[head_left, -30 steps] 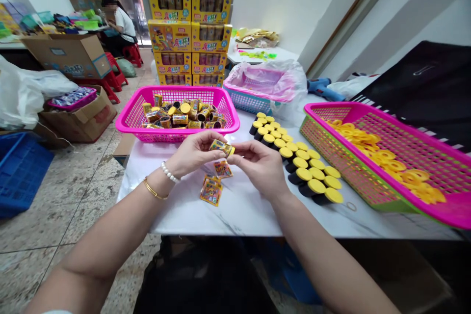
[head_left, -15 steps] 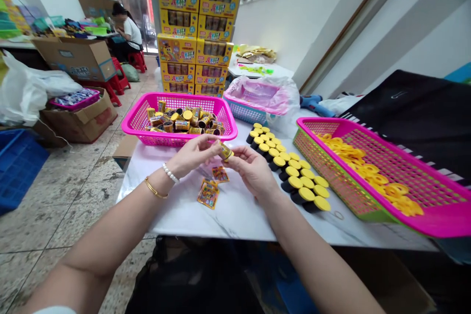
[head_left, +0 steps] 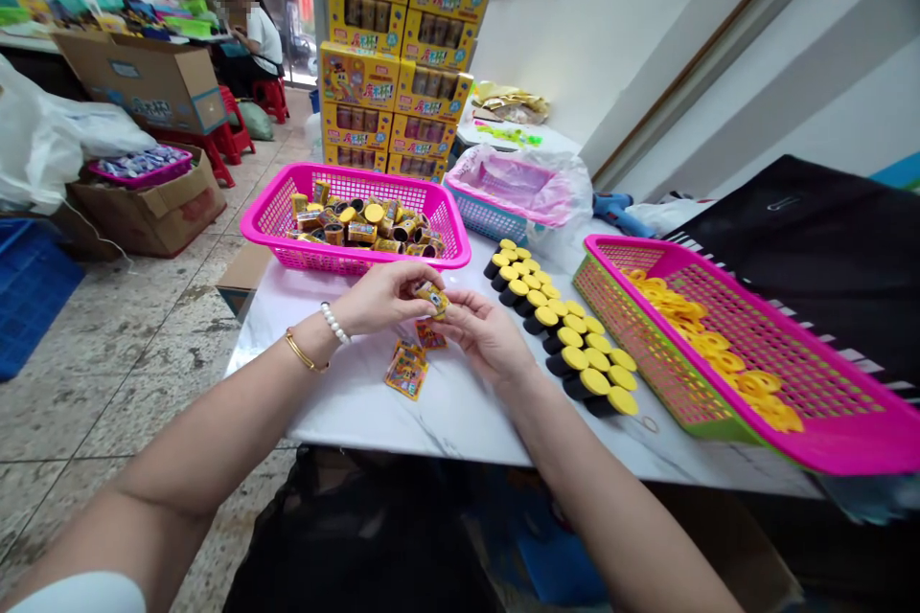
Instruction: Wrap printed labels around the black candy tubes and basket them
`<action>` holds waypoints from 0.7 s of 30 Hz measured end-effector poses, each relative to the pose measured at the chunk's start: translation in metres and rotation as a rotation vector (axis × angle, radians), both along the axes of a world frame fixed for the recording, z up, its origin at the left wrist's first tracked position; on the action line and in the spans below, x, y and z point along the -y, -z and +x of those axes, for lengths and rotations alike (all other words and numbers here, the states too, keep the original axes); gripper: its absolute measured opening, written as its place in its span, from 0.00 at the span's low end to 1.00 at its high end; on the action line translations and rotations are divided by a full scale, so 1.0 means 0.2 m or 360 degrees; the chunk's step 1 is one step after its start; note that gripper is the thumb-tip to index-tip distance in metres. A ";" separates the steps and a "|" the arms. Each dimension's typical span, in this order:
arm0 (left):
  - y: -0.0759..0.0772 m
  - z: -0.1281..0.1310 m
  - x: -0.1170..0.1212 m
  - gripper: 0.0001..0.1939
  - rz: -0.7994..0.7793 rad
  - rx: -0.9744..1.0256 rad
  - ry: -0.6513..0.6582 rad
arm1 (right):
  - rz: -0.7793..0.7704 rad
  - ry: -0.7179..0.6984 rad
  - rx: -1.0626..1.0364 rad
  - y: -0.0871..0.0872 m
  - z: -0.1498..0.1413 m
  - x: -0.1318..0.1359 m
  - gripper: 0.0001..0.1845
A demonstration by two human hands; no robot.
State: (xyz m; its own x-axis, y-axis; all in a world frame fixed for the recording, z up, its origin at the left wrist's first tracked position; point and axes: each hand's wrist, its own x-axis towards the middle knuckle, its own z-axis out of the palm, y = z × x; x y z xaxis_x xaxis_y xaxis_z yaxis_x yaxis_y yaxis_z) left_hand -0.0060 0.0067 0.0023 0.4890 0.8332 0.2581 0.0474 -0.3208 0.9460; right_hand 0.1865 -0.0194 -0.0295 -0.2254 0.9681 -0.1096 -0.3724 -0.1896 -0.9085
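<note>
Between both hands is a small yellow printed cup (head_left: 432,298), tilted above the white table (head_left: 345,412). My left hand (head_left: 384,297) wraps its fingers round the cup's left side, and my right hand (head_left: 485,333) pinches its right end. Just below them lie several printed sachets (head_left: 407,372), orange and purple, partly overlapping. To the right stand rows of black cups with yellow lids (head_left: 573,358). Behind my left hand a pink basket (head_left: 287,254) holds many more printed cups (head_left: 363,232), some with their dark open ends showing.
A long pink and green basket (head_left: 848,445) with yellow rings (head_left: 708,345) stands at the right. Further back are a plastic-lined basket (head_left: 495,218) and stacked yellow boxes (head_left: 359,81). A person (head_left: 263,36) sits at another table. Cartons (head_left: 148,215) line the left floor.
Both hands keep hold of the small cup, which has turned and tilted between the fingers. The left fingers were looser half a second ago and are closer round it now. The view has shifted slightly.
</note>
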 end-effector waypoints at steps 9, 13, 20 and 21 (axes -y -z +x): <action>-0.01 -0.02 -0.02 0.12 0.0157 -0.0055 0.0102 | -0.0177 -0.0228 -0.0215 0.02 0.02 -0.02 0.19; 0.00 -0.03 -0.02 0.10 0.0293 -0.0167 0.0138 | -0.0018 -0.0079 -0.0036 0.03 0.00 0.00 0.20; 0.00 0.04 0.03 0.31 -0.0008 0.0186 -0.0192 | 0.0917 0.0487 0.0514 0.03 -0.02 0.02 0.17; 0.00 0.05 0.03 0.31 -0.0088 0.0190 -0.0263 | 0.0979 0.0506 0.0561 0.03 -0.02 0.02 0.17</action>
